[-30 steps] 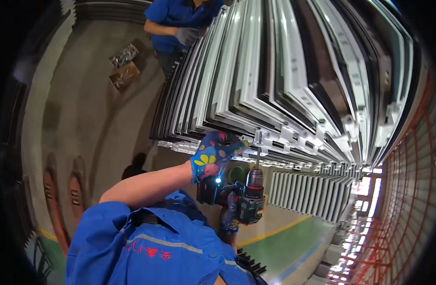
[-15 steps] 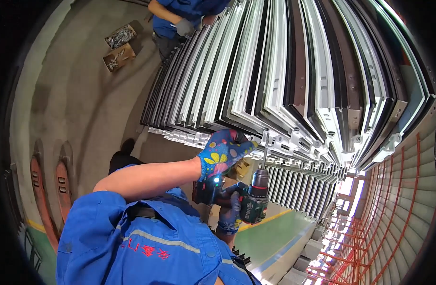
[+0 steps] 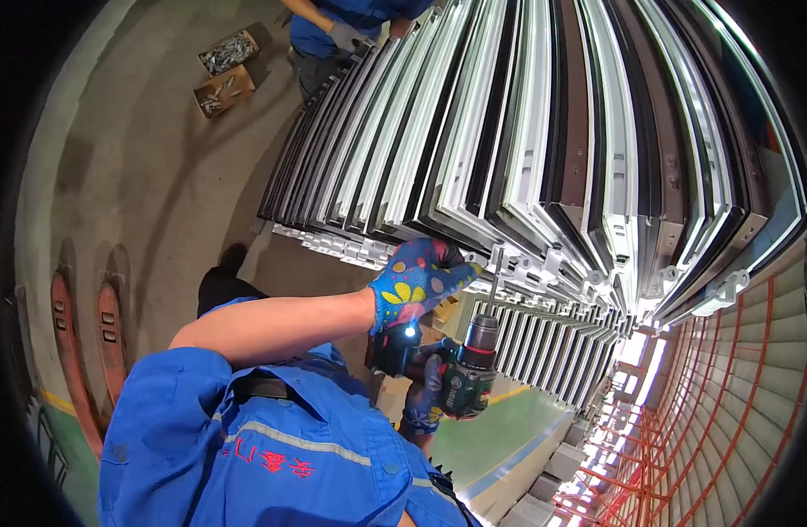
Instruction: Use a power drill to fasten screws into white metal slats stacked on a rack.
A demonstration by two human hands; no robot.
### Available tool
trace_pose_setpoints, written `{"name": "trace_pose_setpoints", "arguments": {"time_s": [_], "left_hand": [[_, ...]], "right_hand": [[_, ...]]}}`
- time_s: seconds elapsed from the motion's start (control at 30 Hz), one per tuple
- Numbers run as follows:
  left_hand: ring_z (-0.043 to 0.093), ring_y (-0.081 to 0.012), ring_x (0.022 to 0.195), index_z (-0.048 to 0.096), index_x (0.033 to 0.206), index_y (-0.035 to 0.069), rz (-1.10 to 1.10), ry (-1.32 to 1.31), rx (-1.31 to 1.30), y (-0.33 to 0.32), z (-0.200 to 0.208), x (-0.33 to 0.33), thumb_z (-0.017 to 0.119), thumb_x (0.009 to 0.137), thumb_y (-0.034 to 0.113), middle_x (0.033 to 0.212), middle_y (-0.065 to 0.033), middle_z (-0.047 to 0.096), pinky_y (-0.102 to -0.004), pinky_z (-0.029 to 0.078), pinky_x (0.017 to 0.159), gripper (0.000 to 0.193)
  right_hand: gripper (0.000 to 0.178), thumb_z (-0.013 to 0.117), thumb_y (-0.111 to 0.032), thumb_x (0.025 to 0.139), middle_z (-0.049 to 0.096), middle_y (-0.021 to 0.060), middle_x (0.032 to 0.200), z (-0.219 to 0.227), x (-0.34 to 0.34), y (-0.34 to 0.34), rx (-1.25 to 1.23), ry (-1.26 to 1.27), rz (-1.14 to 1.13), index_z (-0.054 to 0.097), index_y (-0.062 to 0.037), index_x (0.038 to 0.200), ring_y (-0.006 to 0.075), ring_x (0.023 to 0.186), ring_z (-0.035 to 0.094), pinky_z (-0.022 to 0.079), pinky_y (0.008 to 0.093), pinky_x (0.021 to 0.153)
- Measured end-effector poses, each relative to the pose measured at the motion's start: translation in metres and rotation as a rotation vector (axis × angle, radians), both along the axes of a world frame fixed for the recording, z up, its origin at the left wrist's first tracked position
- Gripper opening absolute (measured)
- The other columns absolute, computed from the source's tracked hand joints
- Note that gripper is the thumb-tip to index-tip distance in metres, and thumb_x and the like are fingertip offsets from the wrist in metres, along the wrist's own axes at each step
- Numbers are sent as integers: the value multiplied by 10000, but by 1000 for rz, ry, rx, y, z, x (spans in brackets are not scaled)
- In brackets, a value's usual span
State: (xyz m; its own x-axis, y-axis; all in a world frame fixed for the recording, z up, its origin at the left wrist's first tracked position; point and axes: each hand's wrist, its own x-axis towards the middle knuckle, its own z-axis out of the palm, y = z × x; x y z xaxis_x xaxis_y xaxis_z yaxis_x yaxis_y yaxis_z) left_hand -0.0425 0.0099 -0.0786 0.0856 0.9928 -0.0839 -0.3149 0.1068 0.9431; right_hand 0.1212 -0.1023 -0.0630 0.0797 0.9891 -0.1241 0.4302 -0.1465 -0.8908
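My left hand (image 3: 421,283), in a blue glove with a colourful flower pattern, reaches to the lower edge of the standing frame panels (image 3: 434,198). Its fingers are curled and pinched together beside the long drill bit; what they hold, if anything, is too small to make out. In a matching glove, my right hand (image 3: 425,391) grips a dark green cordless drill (image 3: 469,382) by the handle. The long bit (image 3: 494,279) points up toward the panels' edge, near a row of pale metal brackets (image 3: 551,263). I cannot tell whether its tip touches one.
Another person's gloved hand (image 3: 346,35) rests at the far end of the panels. Two open cardboard boxes (image 3: 212,97) of metal parts stand on the floor at far left. Red pallet-truck forks (image 3: 112,334) lie at left. More panels (image 3: 553,351) stand beyond the drill.
The panels appear shifted slightly to the right in view. My hands and the drill keep nearly the same place, and the other person's hand has moved a little along the panel ends.
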Motion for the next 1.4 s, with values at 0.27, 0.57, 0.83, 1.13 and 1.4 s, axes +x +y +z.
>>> {"name": "trace_pose_setpoints", "arguments": {"time_s": [0.27, 0.57, 0.83, 1.13, 1.4], "left_hand": [[511, -79, 661, 660, 863, 35, -19, -105, -53, 4, -14, 13, 646, 823, 290, 696, -91, 613, -281, 438, 601, 259], [522, -102, 655, 660, 859, 30, -39, -1, -23, 2, -5, 2, 643, 827, 315, 692, -93, 617, -291, 439, 605, 287], [522, -104, 665, 654, 862, 28, -41, -18, -28, 2, -3, 1, 650, 827, 271, 715, -96, 619, -295, 441, 612, 245], [503, -95, 654, 647, 851, 18, -55, -42, -1, 0, -5, 3, 638, 838, 204, 705, -83, 612, -290, 436, 601, 187], [518, -125, 611, 648, 839, 18, 10, 7, 66, -1, -6, 4, 635, 833, 215, 679, -94, 611, -296, 438, 576, 197]], "right_hand": [[134, 474, -135, 904, 571, 44, 851, -9, -5, 4, 191, 64, 13, 516, -51, 1000, 130, 740, 554, 473, 254, 675], [160, 514, -180, 905, 568, 22, 823, -2, -13, -1, 120, 172, -107, 527, -69, 1019, 114, 693, 551, 480, 245, 625], [218, 505, -148, 873, 549, 59, 817, 2, -14, -2, 76, 112, -70, 502, -39, 1063, 138, 757, 520, 437, 280, 707], [259, 505, -165, 879, 541, 55, 795, -3, -12, -3, 135, 226, -35, 475, -33, 1101, 137, 725, 518, 437, 283, 672], [157, 542, -138, 882, 566, 35, 853, -4, -8, -4, 135, 248, -80, 518, -69, 1020, 124, 747, 545, 469, 267, 683]]}}
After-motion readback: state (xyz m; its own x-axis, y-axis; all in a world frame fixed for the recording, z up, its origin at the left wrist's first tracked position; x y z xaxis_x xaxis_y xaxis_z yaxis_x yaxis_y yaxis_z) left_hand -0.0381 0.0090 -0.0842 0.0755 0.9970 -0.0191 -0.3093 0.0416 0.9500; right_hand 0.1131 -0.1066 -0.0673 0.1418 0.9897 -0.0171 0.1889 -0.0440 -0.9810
